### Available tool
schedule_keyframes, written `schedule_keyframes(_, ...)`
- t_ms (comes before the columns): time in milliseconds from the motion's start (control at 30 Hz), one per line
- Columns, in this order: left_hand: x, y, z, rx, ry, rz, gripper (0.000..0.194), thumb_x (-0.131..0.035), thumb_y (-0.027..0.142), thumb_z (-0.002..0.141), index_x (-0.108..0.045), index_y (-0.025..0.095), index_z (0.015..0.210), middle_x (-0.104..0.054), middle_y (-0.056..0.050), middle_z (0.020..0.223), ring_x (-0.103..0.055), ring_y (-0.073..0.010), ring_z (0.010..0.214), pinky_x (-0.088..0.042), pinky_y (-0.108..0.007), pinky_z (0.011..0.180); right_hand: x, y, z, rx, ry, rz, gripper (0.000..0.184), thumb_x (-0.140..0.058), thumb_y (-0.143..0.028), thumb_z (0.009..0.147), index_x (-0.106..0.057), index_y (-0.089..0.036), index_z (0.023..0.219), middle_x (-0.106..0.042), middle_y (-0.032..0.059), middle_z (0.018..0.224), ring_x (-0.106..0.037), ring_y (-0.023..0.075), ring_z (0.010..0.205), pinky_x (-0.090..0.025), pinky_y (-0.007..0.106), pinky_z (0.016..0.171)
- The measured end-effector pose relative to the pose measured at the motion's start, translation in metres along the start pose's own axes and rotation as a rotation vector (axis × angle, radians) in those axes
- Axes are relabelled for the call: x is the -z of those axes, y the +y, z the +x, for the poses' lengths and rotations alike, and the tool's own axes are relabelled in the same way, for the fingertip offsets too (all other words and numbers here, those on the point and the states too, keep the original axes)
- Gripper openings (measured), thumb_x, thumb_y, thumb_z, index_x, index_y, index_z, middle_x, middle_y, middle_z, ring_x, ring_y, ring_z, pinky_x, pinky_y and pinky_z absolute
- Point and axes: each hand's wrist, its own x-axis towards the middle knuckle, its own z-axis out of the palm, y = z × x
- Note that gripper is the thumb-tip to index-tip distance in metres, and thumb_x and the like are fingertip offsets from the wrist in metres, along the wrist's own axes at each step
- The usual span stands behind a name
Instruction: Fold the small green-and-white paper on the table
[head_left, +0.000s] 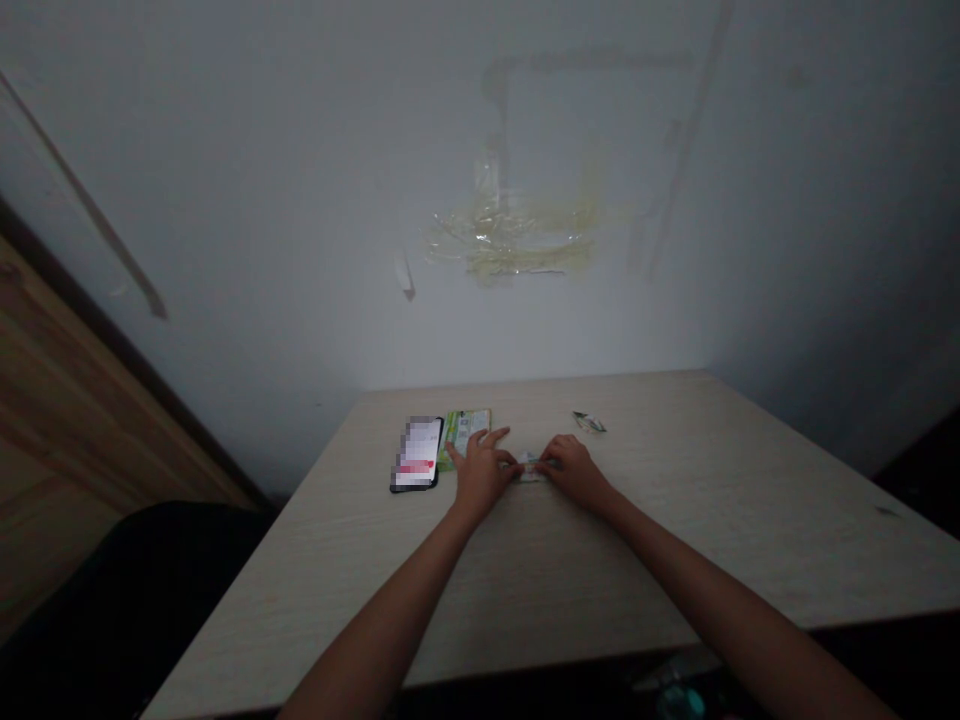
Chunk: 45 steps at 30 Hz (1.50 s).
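Observation:
On the table, a small pale piece of paper or wrapper (531, 470) lies between my two hands; its exact kind is too small to make out. My left hand (480, 472) has its thumb and index finger together at the paper's left edge, while the other fingers spread out over the green and white packet (466, 428). At the right edge, my right hand (576, 468) pinches the same paper with its fingers curled. Beyond the right hand lies a small folded piece of patterned paper (589, 422).
A phone with a lit screen (417, 455) lies left of the packet. The pale wooden table (337, 560) meets a wall with tape remains (517, 240). A dark chair-like shape (165, 590) stands at the left. A teal object (681, 702) shows below the front edge.

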Motion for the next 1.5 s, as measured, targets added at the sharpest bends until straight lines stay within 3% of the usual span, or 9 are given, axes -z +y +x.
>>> schedule_keyframes(200,-0.001,0.000,0.003,0.049,-0.009,-0.014,0.008,-0.077,0.041,0.073,-0.077,0.033,0.074,-0.057,0.004,0.141,-0.038,-0.0375,0.134,-0.010,-0.076,0.109,-0.004,0.002,0.000,-0.057,0.008,-0.025,0.015,-0.072,-0.034,0.082,-0.071,-0.019,0.084,-0.064,0.0070,0.093,-0.055,0.0221,0.096,-0.041,0.035,0.087)
schedule_keyframes(633,0.000,0.003,0.006,0.105,-0.036,-0.037,0.008,-0.076,0.038,0.074,-0.074,0.031,0.070,-0.057,0.006,0.140,-0.033,-0.0403,0.137,-0.002,-0.082,0.103,-0.005,-0.001,0.002,-0.116,-0.008,-0.030,0.009,-0.071,-0.027,0.082,-0.070,-0.019,0.085,-0.063,0.0078,0.097,-0.051,0.0236,0.102,-0.039,0.036,0.092)
schedule_keyframes(767,-0.001,0.003,0.005,0.050,-0.023,-0.026,0.008,-0.076,0.037,0.074,-0.073,0.030,0.074,-0.055,0.004,0.142,-0.030,-0.0409,0.139,0.002,-0.083,0.102,-0.004,-0.003,0.000,-0.064,-0.014,-0.061,0.009,-0.065,-0.024,0.087,-0.068,-0.019,0.093,-0.062,0.0078,0.100,-0.051,0.0222,0.102,-0.039,0.036,0.092)
schedule_keyframes(967,0.000,0.002,0.002,-0.040,-0.079,-0.036,0.021,-0.070,0.038,0.082,-0.069,0.040,0.103,-0.056,0.004,0.142,-0.030,-0.0356,0.142,0.003,-0.084,0.101,-0.003,-0.002,-0.001,-0.052,0.000,-0.055,0.009,-0.063,-0.022,0.088,-0.068,-0.020,0.095,-0.059,0.0082,0.102,-0.050,0.0227,0.102,-0.040,0.038,0.092)
schedule_keyframes(1200,0.003,0.005,-0.002,-0.168,-0.154,-0.044,0.013,-0.065,0.036,0.086,-0.073,0.041,0.095,-0.071,0.006,0.120,-0.036,-0.0310,0.140,0.017,-0.079,0.102,-0.002,0.001,-0.002,-0.098,0.034,-0.016,0.007,-0.062,-0.019,0.087,-0.067,-0.020,0.091,-0.056,0.0081,0.101,-0.048,0.0239,0.104,-0.040,0.040,0.095)
schedule_keyframes(1333,0.011,0.007,-0.004,-0.236,-0.174,-0.013,0.016,-0.064,0.043,0.086,-0.073,0.045,0.100,-0.072,0.006,0.118,-0.041,-0.0305,0.136,0.016,-0.077,0.104,-0.004,0.006,-0.003,-0.129,0.063,-0.026,0.014,-0.060,-0.019,0.087,-0.066,-0.018,0.099,-0.057,0.0105,0.104,-0.049,0.0257,0.106,-0.040,0.042,0.097)
schedule_keyframes(1500,0.019,0.010,-0.007,-0.253,-0.105,0.051,0.018,-0.062,0.046,0.087,-0.073,0.044,0.101,-0.073,0.003,0.108,-0.048,-0.0283,0.126,0.013,-0.073,0.109,-0.003,0.014,-0.004,-0.113,0.116,0.067,0.026,-0.052,-0.017,0.087,-0.061,-0.020,0.111,-0.060,0.0097,0.111,-0.050,0.0252,0.112,-0.039,0.046,0.102)
